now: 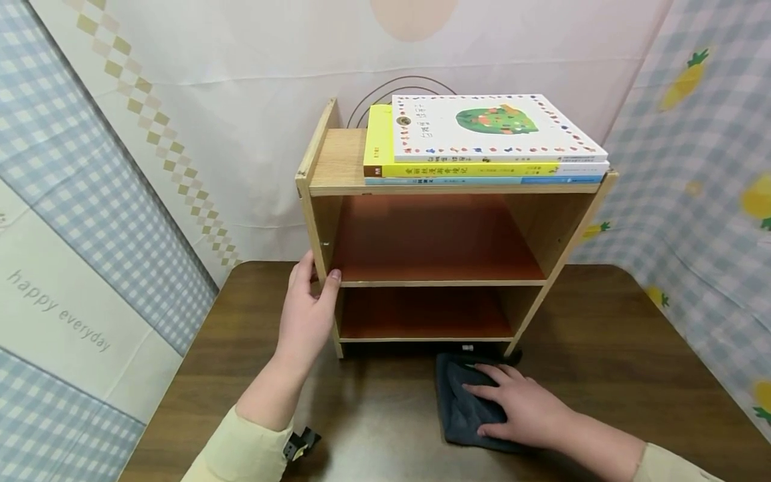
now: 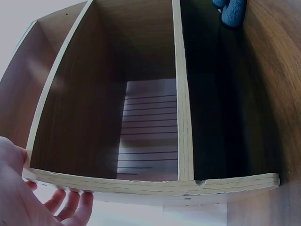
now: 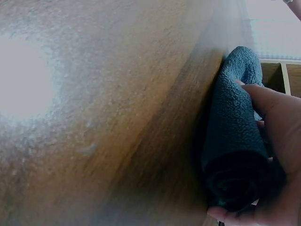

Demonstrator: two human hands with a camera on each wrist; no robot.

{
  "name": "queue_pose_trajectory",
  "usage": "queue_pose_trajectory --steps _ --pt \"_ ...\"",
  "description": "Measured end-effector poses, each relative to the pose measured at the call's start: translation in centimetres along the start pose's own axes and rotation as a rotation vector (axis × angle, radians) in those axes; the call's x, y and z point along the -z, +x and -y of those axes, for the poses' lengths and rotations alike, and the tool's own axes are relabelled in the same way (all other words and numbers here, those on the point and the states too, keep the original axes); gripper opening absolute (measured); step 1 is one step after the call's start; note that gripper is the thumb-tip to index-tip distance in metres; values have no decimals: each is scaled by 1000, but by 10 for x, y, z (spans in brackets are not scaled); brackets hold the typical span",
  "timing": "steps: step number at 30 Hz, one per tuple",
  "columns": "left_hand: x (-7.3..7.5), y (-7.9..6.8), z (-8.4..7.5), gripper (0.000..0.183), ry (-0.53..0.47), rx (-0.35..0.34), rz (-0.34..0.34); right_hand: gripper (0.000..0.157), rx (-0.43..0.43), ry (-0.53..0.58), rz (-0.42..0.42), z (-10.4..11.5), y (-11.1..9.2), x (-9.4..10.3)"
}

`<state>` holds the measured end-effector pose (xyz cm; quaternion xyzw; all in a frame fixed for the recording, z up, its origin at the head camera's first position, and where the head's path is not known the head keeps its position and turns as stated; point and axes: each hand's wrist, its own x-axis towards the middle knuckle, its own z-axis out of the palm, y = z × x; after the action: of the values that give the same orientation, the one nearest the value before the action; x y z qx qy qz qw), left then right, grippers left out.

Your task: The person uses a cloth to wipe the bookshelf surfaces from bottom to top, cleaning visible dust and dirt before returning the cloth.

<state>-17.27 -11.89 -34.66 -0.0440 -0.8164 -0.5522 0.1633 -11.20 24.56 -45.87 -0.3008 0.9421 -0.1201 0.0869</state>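
Observation:
My left hand (image 1: 306, 314) grips the left side panel of a small wooden shelf unit (image 1: 442, 284). Its thumb lies on the panel's front edge and the other fingers go round the outer side, as the left wrist view also shows. Spread over a dark blue-grey cloth (image 1: 453, 418) on the tabletop, my right hand (image 1: 530, 408) presses with its fingers mostly extended. The cloth (image 3: 233, 127) looks thick and folded in the right wrist view, with fingers against it. It lies just in front of the shelf's lower right corner.
Several books (image 1: 476, 144) lie stacked flat on the shelf's top board. The brown wooden table (image 1: 385, 408) carries the shelf. A patterned fabric backdrop (image 1: 241, 80) stands behind and at both sides. A small black item (image 1: 301, 443) shows beside the left cuff.

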Motion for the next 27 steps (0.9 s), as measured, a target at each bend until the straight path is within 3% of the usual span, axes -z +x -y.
queue_pose_trajectory --steps 11,27 --pt "2 0 4 54 -12 -15 18 42 66 -14 -27 4 5 5" --pt "0 0 2 54 -26 -5 18 43 84 -16 -83 8 7 1"
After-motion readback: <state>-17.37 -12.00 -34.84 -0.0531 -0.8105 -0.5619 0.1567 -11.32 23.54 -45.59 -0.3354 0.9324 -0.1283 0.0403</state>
